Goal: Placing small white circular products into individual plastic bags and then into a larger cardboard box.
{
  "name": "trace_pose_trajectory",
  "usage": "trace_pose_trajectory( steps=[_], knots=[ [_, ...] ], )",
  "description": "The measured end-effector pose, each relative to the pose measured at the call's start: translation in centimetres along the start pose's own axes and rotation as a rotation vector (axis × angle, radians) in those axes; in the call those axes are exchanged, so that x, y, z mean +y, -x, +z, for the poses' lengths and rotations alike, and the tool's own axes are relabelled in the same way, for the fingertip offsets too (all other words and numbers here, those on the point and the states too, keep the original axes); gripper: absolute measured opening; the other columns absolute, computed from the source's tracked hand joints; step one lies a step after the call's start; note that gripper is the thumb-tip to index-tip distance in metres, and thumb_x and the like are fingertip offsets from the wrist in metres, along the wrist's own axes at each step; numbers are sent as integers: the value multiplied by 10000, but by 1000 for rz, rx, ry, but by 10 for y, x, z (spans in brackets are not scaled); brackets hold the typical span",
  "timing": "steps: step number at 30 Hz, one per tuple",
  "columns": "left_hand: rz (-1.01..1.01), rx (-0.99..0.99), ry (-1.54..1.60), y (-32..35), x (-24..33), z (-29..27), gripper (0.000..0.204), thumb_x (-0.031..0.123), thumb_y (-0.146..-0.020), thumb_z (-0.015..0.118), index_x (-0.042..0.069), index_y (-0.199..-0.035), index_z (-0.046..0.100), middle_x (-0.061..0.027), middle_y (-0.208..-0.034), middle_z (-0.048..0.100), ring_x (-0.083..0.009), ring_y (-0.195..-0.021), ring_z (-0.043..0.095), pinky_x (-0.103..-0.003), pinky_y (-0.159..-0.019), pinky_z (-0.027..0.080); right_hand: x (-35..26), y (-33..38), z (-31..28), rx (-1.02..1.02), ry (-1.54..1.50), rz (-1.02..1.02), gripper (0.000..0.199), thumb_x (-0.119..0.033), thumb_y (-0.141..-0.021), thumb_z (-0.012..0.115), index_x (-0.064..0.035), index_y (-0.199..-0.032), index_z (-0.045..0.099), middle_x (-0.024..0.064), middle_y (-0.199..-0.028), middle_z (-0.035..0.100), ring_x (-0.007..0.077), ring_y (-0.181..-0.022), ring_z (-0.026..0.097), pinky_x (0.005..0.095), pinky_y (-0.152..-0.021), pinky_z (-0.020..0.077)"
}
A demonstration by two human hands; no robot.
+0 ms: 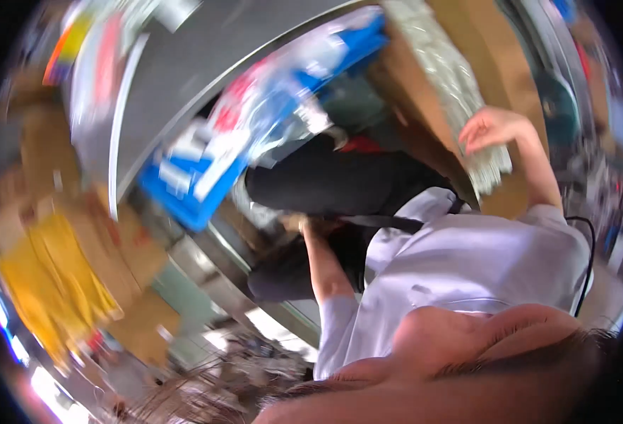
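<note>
My right hand (494, 130) is raised over an open cardboard box (513, 53) on my right, its fingers loosely curled and apart, with nothing visible in them. Just beneath it, a long row of clear-white plastic packs (442, 56) is packed along the box. My left hand (296, 223) is low between my knees, smeared by motion. Its fingers do not show clearly, nor does anything they may hold. Ahead of my knees lies a blue tray (191, 212) with blurred clear plastic and red-and-white packages (237, 106) on it.
A grey tabletop (220, 42) runs across the far side above the blue tray. Cardboard boxes (131, 247) and yellow material (57, 275) stand at the left. My dark-trousered legs (340, 180) fill the middle. A pile of blurred items (255, 353) lies at the lower left.
</note>
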State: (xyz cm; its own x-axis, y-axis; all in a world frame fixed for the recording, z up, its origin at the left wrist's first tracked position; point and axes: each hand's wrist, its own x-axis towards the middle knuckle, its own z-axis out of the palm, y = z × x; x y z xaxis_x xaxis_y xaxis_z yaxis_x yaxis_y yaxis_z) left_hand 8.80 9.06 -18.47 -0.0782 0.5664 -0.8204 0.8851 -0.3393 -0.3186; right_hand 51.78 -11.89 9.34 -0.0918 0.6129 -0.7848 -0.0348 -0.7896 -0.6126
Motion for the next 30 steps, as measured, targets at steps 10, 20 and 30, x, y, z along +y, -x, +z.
trace_pose_trajectory(
  steps=[10, 20, 30],
  knots=[
    [-76, 281, 993, -58, -1, 9, 587, 393, -885, 407, 133, -1392, 267, -90, -1489, 70, -335, -1361, 33, -510, -1076, 114, -212, -164, 199, -585, 685, -427, 405, -37, -736, 674, -24, -1125, 561, 86, -960, 643, 148, -898, 602, 273, -809, 461],
    [-267, 544, 1707, -34, -24, 2, 410, 205, -917, 403, 4, -1273, 426, -161, -1365, 355, -288, -1262, 328, -442, -1028, 264, -206, -293, 337, -485, 570, -351, 257, -122, -841, 609, -19, -1071, 563, 70, -973, 621, 120, -904, 574, 266, -806, 457],
    [-246, 1072, 3229, 124, -89, -14, 233, 186, -928, 477, -4, -1027, 568, -45, -956, 593, -112, -870, 553, -240, -781, 441, -80, -328, 419, -562, 413, -512, 288, -176, -868, 546, 7, -1090, 558, 101, -948, 624, 131, -848, 567, 258, -747, 454]
  ],
)
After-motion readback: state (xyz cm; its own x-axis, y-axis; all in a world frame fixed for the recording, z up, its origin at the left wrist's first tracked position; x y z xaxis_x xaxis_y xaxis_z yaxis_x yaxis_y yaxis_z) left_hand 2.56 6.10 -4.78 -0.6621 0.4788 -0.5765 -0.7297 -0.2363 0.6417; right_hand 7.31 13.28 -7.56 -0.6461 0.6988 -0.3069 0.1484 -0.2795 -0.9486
